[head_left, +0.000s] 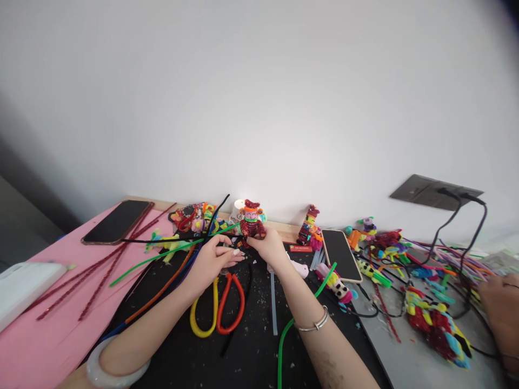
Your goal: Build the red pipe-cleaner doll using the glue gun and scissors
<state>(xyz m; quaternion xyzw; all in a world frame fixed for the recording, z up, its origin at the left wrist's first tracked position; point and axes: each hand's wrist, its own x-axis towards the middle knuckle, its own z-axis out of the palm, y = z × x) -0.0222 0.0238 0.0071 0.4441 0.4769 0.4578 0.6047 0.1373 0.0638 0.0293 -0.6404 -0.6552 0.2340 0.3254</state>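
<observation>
My right hand (268,247) is closed round a small red glittery pipe-cleaner figure (251,220) with an orange and green neck, held near the back of the black mat (251,351). My left hand (213,260) pinches a black pipe cleaner (170,240) just left of the figure, its fingertips meeting the right hand. A green pipe cleaner (158,258) runs leftward under the left hand. Scissors with one yellow and one red handle (219,310) lie on the mat below my hands.
A phone (117,221) and red glitter stems (101,265) lie on the pink sheet (48,335) at left. A second phone (341,255), more pipe-cleaner figures (436,324) and cables (470,237) crowd the right. Another person's hand (500,308) is at the right edge. A green stem (292,329) crosses my right forearm.
</observation>
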